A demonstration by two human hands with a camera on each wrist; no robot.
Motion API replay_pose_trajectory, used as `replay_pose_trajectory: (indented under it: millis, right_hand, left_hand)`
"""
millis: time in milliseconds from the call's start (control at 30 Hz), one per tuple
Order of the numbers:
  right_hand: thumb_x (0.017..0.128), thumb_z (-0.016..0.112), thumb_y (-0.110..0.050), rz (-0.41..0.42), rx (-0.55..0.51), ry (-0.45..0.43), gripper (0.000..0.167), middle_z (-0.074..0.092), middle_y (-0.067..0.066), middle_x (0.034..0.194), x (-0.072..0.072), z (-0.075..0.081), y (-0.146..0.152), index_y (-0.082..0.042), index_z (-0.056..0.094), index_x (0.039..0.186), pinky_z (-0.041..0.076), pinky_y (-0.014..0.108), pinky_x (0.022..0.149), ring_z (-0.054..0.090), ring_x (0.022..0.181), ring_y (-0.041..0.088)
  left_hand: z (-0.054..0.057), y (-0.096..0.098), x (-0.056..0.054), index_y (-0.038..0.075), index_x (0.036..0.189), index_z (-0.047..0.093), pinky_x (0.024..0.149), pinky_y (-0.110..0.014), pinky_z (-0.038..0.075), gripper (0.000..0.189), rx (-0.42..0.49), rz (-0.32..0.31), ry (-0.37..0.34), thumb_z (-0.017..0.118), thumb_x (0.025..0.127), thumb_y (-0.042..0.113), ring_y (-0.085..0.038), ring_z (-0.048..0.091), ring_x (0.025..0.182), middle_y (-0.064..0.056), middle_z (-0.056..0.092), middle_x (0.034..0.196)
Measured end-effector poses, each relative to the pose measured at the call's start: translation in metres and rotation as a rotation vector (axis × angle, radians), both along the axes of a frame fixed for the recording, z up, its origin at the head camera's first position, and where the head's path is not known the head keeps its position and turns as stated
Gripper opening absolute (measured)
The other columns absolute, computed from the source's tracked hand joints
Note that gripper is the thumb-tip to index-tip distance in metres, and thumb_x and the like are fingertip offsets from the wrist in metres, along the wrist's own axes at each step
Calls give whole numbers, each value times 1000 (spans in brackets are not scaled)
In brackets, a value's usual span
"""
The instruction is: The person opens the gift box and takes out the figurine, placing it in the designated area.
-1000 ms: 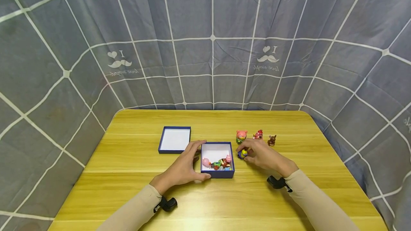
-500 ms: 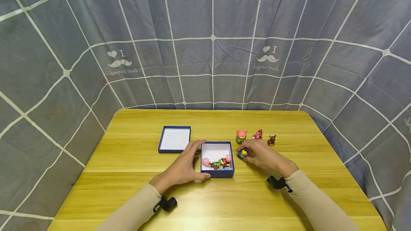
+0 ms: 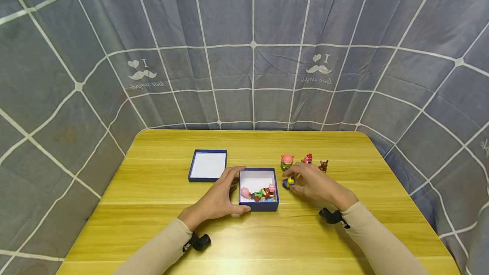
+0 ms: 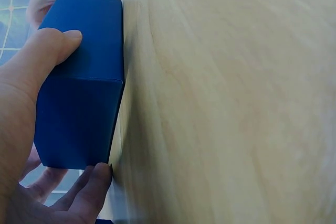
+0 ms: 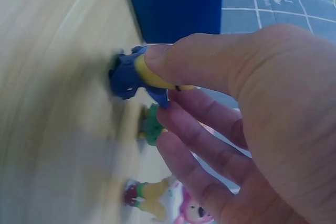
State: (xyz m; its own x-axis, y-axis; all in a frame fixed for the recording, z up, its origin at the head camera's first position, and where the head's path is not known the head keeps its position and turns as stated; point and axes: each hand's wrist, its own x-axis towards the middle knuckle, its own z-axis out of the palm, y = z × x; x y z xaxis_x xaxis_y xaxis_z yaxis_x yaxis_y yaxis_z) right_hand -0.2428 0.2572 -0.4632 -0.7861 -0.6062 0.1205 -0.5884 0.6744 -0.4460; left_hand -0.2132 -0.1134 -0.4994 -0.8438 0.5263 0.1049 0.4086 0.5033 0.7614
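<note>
A small blue box (image 3: pixel 259 207) with a white inside stands in the middle of the table, several figurines lying in its near half. My left hand (image 3: pixel 215 200) grips its left side, thumb against the near wall and fingers reaching round to the far corner. To the right of the box, my right hand (image 3: pixel 313 183) pinches a blue-and-yellow figurine (image 3: pixel 288 182). In the right wrist view the thumb lies on the yellow part of this blue-and-yellow figurine (image 5: pixel 128 74), its blue end down close to the table.
Behind the right hand stand a pink-headed figurine in green (image 3: pixel 287 161), a pink-and-red figurine (image 3: pixel 307 158) and a small brown animal figurine (image 3: pixel 323 166). The blue-rimmed box lid (image 3: pixel 208 179) lies white side up at the back left. A grey grid curtain (image 3: pixel 252 67) surrounds the table.
My right hand has risen slightly and its index finger sits a little higher, showing more of the blue-and-yellow figurine. The left hand and the box have stayed in place.
</note>
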Motion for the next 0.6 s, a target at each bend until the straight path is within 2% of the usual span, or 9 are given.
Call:
replay_pose_trajectory:
  millis: [267, 467, 600]
  right_hand:
    - [98, 93, -8, -11, 16, 92, 37, 84, 5, 132, 1, 10, -4, -10, 83, 134, 68, 56, 105, 79, 118, 30]
    - [103, 91, -20, -26, 28, 79, 37, 83, 6, 138, 5, 20, -10, -11, 82, 138, 63, 63, 117, 77, 134, 36]
    - [105, 89, -24, -20, 25, 75, 38, 81, 7, 143, 8, 27, -16, -11, 82, 140, 60, 66, 120, 74, 140, 39]
  left_hand:
    - [0, 0, 0, 15, 183, 31, 132, -53, 55, 125, 4, -1, -2, 105, 87, 44, -36, 62, 157, -13, 42, 179]
    - [-1, 0, -1, 14, 183, 31, 133, -52, 54, 125, 7, 0, -6, 106, 87, 43, -36, 63, 157, -14, 41, 180]
    - [-1, 0, -1, 14, 183, 31, 133, -52, 53, 125, 12, -2, -6, 106, 87, 43, -36, 62, 157, -14, 40, 181]
